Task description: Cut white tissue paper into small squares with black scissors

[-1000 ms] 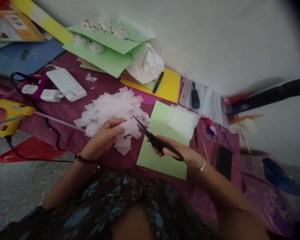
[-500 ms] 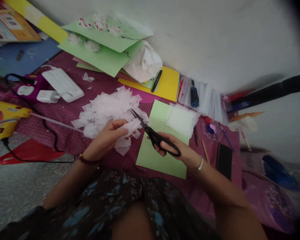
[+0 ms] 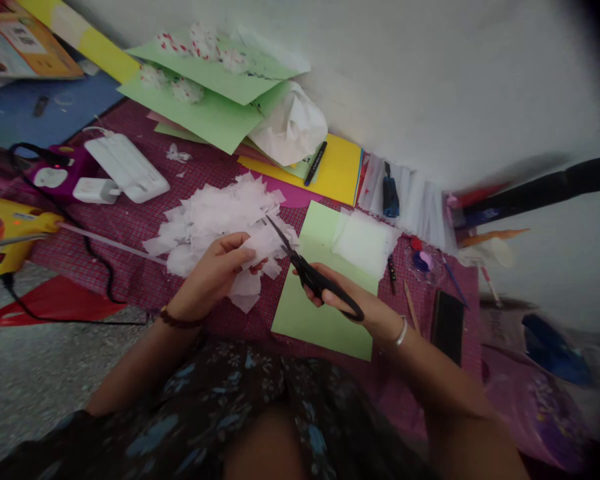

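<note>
White tissue paper [image 3: 261,244] is pinched between the thumb and fingers of my left hand [image 3: 220,268], in front of a heap of cut white pieces [image 3: 215,207]. Black scissors [image 3: 325,281] are held in my right hand [image 3: 347,293], with fingers around the handles. Their blades point up and left, slightly apart, at the right edge of the held tissue. Beneath my right hand lies a light green sheet [image 3: 300,307]. A stack of white squares [image 3: 363,241] rests on that sheet's upper right.
A yellow glue gun [image 3: 17,233], a purple power strip [image 3: 55,175] and a white adapter [image 3: 127,167] are at the left. Green sheets with white puffs [image 3: 200,117] lie at the back. A black phone [image 3: 448,325] is at the right.
The tissue in my left hand has turned and now shows a broader, flatter face by the blades. My left hand has shifted slightly up. The scissors stay in my right hand.
</note>
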